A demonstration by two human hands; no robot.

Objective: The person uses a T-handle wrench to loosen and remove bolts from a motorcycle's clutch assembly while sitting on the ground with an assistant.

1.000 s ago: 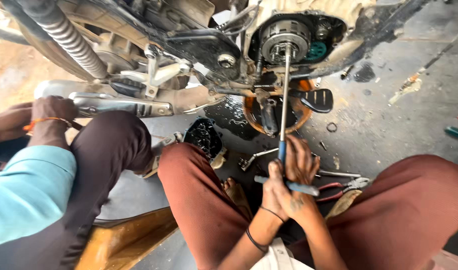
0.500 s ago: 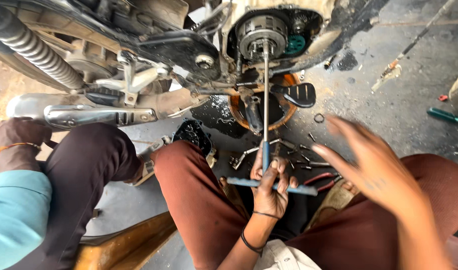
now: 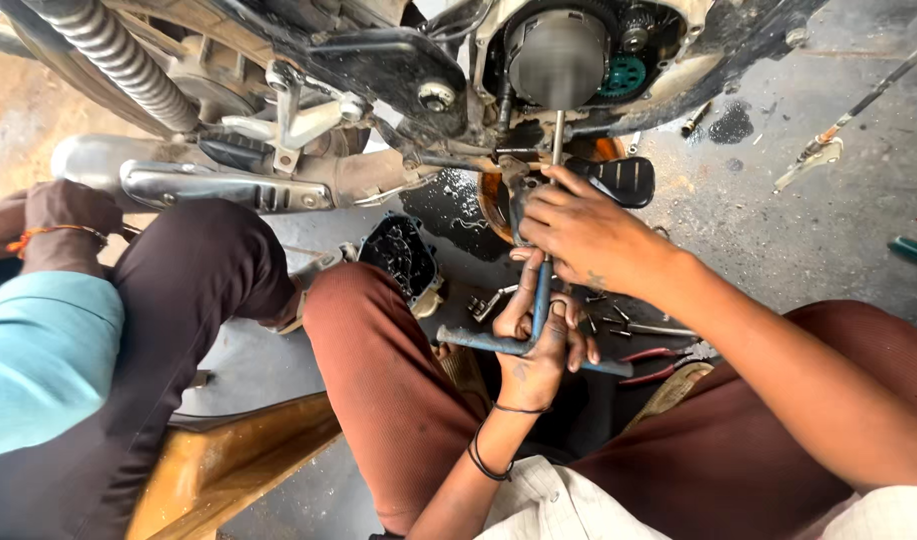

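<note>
At 12 o'clock, beneath the motorcycle's clutch drum [image 3: 559,55], a T-handle wrench [image 3: 542,300] stands upright. Left hand [image 3: 539,345] is clenched around its crossbar at 6 o'clock; right hand [image 3: 579,232] pinches the shaft midway. Pliers [image 3: 651,364] lie at 4 o'clock.

I'm gripping a dull, greasy steel T-wrench [image 3: 539,330]; the clutch drum [image 3: 559,55] is gleaming smooth metal, the floor [image 3: 779,240] looking rough, oil-stained concrete.

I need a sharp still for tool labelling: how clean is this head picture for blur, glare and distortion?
Head view: wide-angle bending at the edges; left hand and right hand on the T-handle wrench sharp; daylight glare on the chrome muffler guard; engine recess shadowed.
</note>
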